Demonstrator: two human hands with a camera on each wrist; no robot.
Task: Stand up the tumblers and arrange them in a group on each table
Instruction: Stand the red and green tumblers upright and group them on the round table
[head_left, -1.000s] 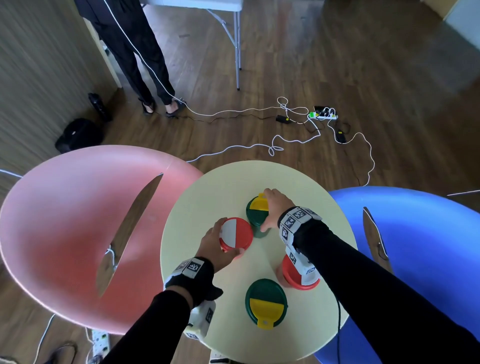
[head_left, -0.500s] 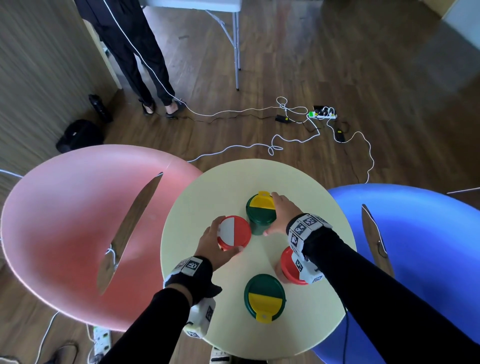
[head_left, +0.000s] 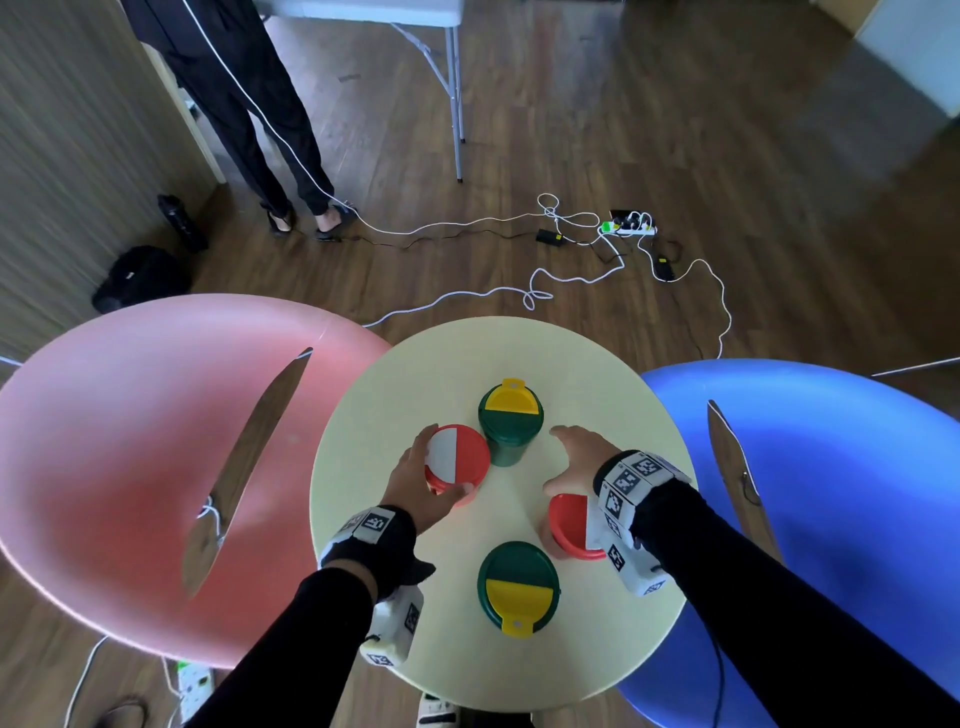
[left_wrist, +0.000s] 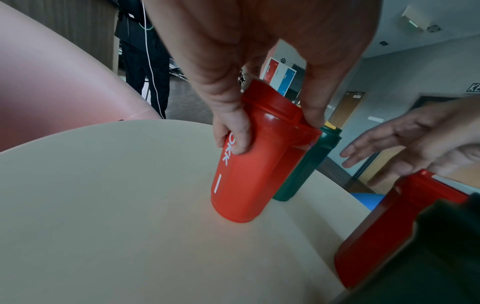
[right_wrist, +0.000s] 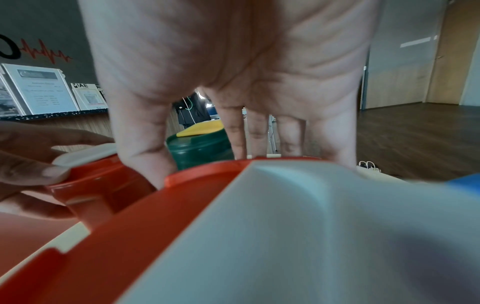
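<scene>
Several lidded tumblers stand upright on the round cream table (head_left: 597, 395). My left hand (head_left: 415, 483) grips a red tumbler with a white half lid (head_left: 460, 457) around its top; in the left wrist view that tumbler (left_wrist: 254, 164) leans a little. Touching it behind stands a green tumbler with a yellow flap (head_left: 511, 421). My right hand (head_left: 576, 462) hovers open and empty to the right of the green one, above a second red tumbler (head_left: 569, 525) that my wrist partly hides. Another green tumbler (head_left: 519, 587) stands nearest me.
A pink chair (head_left: 130, 441) flanks the table on the left and a blue chair (head_left: 831, 493) on the right. White cables and a power strip (head_left: 626, 228) lie on the wood floor beyond. A person in black (head_left: 249, 104) stands by a folding table at the back left.
My right hand has let go of the far green tumbler and drawn back to the right, fingers spread. The left hand keeps its grip on the red tumbler beside the green one.
</scene>
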